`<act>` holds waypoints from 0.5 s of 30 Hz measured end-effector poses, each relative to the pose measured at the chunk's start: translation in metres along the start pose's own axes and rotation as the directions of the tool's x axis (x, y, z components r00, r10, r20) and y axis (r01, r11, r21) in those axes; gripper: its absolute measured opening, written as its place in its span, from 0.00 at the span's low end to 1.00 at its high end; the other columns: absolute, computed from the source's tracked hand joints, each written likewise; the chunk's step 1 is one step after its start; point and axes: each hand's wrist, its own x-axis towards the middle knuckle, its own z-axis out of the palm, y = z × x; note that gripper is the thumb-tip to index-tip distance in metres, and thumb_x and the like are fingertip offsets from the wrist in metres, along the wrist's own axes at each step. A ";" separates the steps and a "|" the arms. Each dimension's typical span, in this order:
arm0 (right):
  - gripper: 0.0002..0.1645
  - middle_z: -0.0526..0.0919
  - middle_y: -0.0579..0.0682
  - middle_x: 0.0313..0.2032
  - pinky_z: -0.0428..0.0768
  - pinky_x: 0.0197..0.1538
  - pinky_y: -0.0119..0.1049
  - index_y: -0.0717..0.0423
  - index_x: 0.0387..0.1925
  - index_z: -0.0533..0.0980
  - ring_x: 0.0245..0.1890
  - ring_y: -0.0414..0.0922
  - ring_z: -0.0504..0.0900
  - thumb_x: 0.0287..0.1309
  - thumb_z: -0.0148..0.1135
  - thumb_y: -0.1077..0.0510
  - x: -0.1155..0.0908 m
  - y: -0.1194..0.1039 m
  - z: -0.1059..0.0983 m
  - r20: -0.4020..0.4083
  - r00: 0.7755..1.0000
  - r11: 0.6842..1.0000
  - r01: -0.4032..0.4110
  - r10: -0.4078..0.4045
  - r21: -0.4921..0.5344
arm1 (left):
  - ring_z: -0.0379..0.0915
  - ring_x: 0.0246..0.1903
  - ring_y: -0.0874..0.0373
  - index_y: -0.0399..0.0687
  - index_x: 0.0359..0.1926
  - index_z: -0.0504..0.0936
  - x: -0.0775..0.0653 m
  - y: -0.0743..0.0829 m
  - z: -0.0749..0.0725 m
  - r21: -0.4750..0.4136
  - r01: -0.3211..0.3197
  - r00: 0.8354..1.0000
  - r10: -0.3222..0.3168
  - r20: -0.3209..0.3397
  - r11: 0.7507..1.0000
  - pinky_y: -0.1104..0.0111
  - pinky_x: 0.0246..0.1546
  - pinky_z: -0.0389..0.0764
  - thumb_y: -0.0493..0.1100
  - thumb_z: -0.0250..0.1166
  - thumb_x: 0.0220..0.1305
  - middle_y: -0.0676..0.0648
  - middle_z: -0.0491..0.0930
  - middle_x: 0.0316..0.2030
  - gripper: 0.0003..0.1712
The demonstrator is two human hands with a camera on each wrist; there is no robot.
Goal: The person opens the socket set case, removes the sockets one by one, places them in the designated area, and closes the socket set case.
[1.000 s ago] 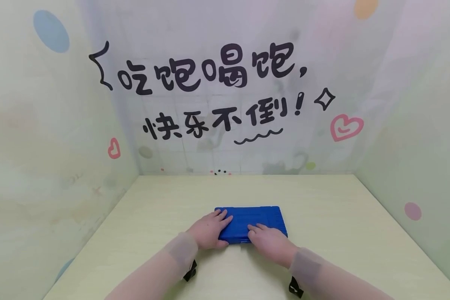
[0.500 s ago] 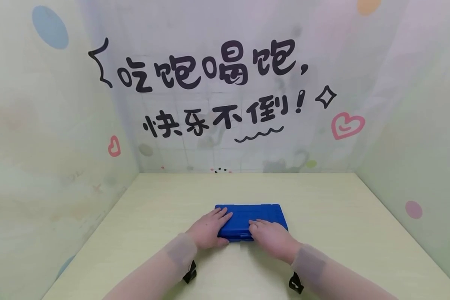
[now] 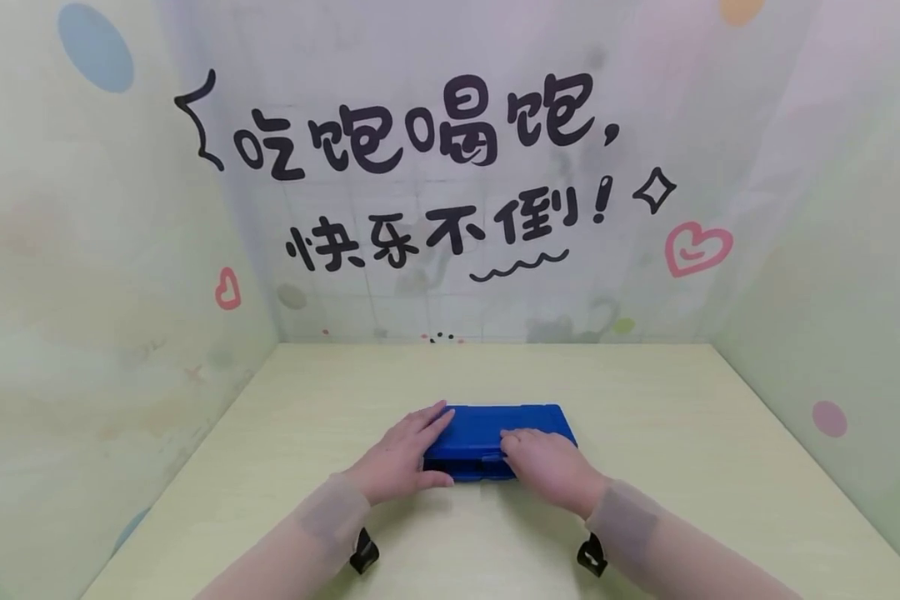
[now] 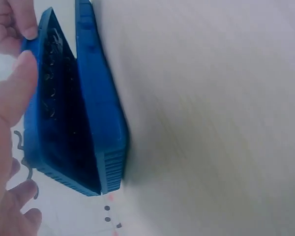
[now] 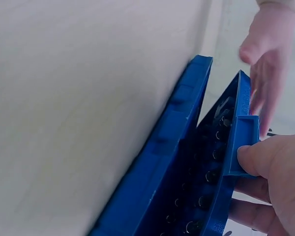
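Observation:
A blue hinged plastic case (image 3: 480,423) sits on the table, its lid lifted partway along the front. Inside, the lid (image 5: 219,172) shows several dark round shapes with shiny rims; what they are cannot be told. At the front, the right hand (image 3: 551,471) pinches the lid by its latch tab (image 5: 243,142), thumb on the tab and fingers behind the lid. By the case's left end is the left hand (image 3: 393,454), fingers extended beside the lid and thumb held apart from them. Whether it touches the lid is unclear. The lower half (image 4: 101,98) stays on the table.
The pale wooden tabletop (image 3: 285,400) surrounds the case. Patterned walls stand left and right, and a back wall (image 3: 390,308) with black lettering closes the far side. Black straps (image 3: 591,554) are on both wrists.
The lid has risen from closed to partly raised, with the right hand at its front edge. The left hand has slid off the lid's top toward the left.

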 end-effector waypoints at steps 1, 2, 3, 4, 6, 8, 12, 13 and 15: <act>0.17 0.83 0.53 0.50 0.81 0.47 0.42 0.60 0.50 0.79 0.48 0.49 0.82 0.63 0.62 0.56 0.000 0.000 -0.001 -0.012 1.000 1.000 0.005 -0.005 0.007 | 0.48 0.70 0.47 0.55 0.75 0.53 -0.004 0.001 -0.002 0.012 -0.008 1.000 0.009 -0.029 1.000 0.48 0.66 0.57 0.64 0.66 0.57 0.48 0.51 0.73 0.52; 0.17 0.83 0.53 0.49 0.81 0.47 0.42 0.60 0.50 0.79 0.48 0.49 0.82 0.63 0.62 0.56 0.001 0.001 -0.001 -0.020 1.000 1.000 0.009 -0.009 0.010 | 0.51 0.69 0.47 0.56 0.74 0.56 -0.009 0.001 -0.004 0.031 -0.014 0.998 0.016 -0.055 0.999 0.49 0.65 0.58 0.64 0.66 0.58 0.47 0.55 0.71 0.49; 0.16 0.83 0.53 0.49 0.81 0.46 0.41 0.60 0.49 0.79 0.47 0.49 0.83 0.63 0.62 0.56 0.001 0.001 -0.002 -0.028 0.999 1.000 0.016 -0.016 0.015 | 0.54 0.67 0.48 0.56 0.73 0.59 -0.014 0.002 -0.006 0.046 -0.019 0.997 0.022 -0.078 0.999 0.49 0.64 0.59 0.64 0.65 0.58 0.47 0.59 0.69 0.47; 0.15 0.83 0.53 0.48 0.81 0.45 0.41 0.60 0.48 0.79 0.46 0.49 0.83 0.63 0.62 0.56 0.001 0.002 -0.003 -0.035 0.999 1.000 0.020 -0.019 0.020 | 0.57 0.65 0.49 0.55 0.72 0.62 -0.018 0.004 -0.008 0.057 -0.028 0.995 0.034 -0.097 0.998 0.50 0.64 0.60 0.63 0.66 0.58 0.47 0.62 0.66 0.44; 0.12 0.84 0.52 0.46 0.81 0.43 0.40 0.58 0.45 0.79 0.44 0.48 0.83 0.63 0.62 0.57 0.002 0.003 -0.004 -0.048 0.999 0.999 0.024 -0.023 0.026 | 0.61 0.61 0.51 0.54 0.68 0.69 -0.025 0.007 -0.012 0.072 -0.055 0.992 0.062 -0.106 0.996 0.52 0.62 0.63 0.62 0.66 0.59 0.49 0.68 0.60 0.39; 0.09 0.84 0.51 0.44 0.82 0.41 0.39 0.57 0.42 0.79 0.42 0.47 0.84 0.63 0.62 0.57 0.003 0.004 -0.005 -0.056 0.998 0.999 0.025 -0.024 0.026 | 0.63 0.59 0.52 0.54 0.66 0.71 -0.031 0.010 -0.013 0.078 -0.079 0.995 0.084 -0.063 0.994 0.54 0.60 0.65 0.62 0.65 0.60 0.50 0.69 0.58 0.36; 0.05 0.84 0.47 0.37 0.81 0.35 0.36 0.54 0.37 0.77 0.35 0.44 0.83 0.62 0.63 0.57 0.004 0.006 -0.006 -0.055 0.998 0.999 0.022 -0.020 0.024 | 0.57 0.67 0.48 0.51 0.71 0.64 -0.038 0.018 -0.010 0.062 -0.108 0.988 0.099 0.122 0.992 0.51 0.64 0.63 0.66 0.61 0.61 0.47 0.63 0.68 0.43; 0.04 0.83 0.46 0.35 0.80 0.33 0.35 0.53 0.36 0.77 0.33 0.43 0.82 0.62 0.63 0.57 0.004 0.006 -0.007 -0.051 0.999 0.999 0.020 -0.018 0.029 | 0.53 0.69 0.47 0.51 0.72 0.61 -0.039 0.019 -0.009 0.061 -0.104 0.982 0.093 0.163 0.993 0.51 0.65 0.61 0.67 0.60 0.60 0.47 0.59 0.70 0.45; 0.04 0.80 0.44 0.30 0.78 0.30 0.32 0.52 0.34 0.75 0.29 0.40 0.79 0.62 0.63 0.57 0.005 0.007 -0.008 -0.043 0.999 0.999 0.017 -0.015 0.037 | 0.47 0.72 0.47 0.51 0.74 0.57 -0.041 0.021 -0.005 0.061 -0.104 0.972 0.088 0.220 0.993 0.50 0.66 0.57 0.69 0.59 0.60 0.47 0.53 0.73 0.49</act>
